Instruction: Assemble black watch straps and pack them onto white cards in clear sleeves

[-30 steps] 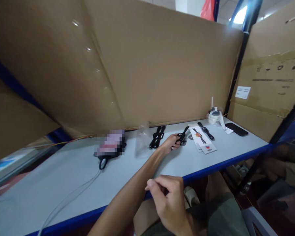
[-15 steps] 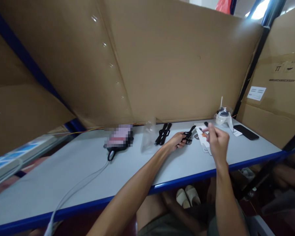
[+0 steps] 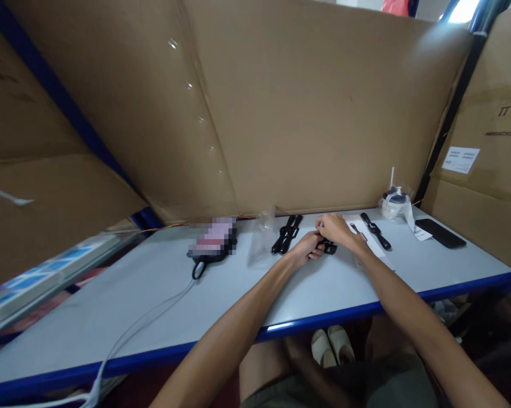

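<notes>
Hands meet at table (image 3: 161,317) centre, 12 o'clock from the body. Black strap piece (image 3: 329,247) is pinched in left hand (image 3: 308,247); right hand (image 3: 334,228) is closed over its top end, seemingly steadying it for two-handed work. Spare straps (image 3: 286,234) lie at 10 o'clock, phone (image 3: 440,233) at 2.

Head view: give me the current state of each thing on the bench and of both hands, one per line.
Left hand: closed on the black strap piece.
Right hand: fingers on the same piece, from above.
Pair of black straps: lying flat, untouched.
Clear bag: standing, looks empty.
White card: flat, black strap lying on it.
Phone: flat, screen dark.
Tape roll: sitting at the cardboard wall.
</notes>
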Demonstrator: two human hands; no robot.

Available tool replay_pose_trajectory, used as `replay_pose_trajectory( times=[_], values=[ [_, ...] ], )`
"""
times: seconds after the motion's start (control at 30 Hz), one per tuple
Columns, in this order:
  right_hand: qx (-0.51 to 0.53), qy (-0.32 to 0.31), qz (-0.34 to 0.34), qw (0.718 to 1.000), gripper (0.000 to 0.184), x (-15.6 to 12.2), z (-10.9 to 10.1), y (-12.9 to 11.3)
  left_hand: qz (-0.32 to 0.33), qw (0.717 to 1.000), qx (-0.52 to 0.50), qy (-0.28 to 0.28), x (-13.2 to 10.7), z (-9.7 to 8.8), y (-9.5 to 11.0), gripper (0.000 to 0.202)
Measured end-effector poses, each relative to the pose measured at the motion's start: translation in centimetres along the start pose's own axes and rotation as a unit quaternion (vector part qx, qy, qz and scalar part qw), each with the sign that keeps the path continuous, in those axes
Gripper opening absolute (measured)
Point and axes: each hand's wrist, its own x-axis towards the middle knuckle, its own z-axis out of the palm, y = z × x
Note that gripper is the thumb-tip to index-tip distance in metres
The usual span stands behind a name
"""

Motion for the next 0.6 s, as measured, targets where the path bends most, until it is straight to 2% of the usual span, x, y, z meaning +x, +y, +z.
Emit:
replay_pose_trajectory(
  times=[0.1,0.23,0.43,0.53,0.6],
  values=[
    [0.013,0.003,-0.007,1.0,0.032,-0.3,0.1,0.5,0.006,1.0,0.0,0.008,0.0,0.0,0.0,0.018],
    [0.007,0.005,-0.012,1.0,0.027,-0.7,-0.1,1.0,0.004,1.0,0.005,0.025,-0.1,0.2,-0.1,0.019],
    [0.017,0.034,-0.011,0.999,0.027,-1.0,0.4,0.9,0.034,0.995,0.052,0.084,-0.4,1.3,-0.5,0.015],
    [0.103,0.092,0.011,0.99,0.021,-0.4,0.2,1.5,0.075,0.99,0.044,0.113,-0.6,1.8,-0.4,0.016],
    [0.187,0.154,0.043,0.969,0.022,0.0,-0.2,2.2,0.119,0.984,0.031,0.132,-0.7,2.0,-0.3,0.018]
  ],
)
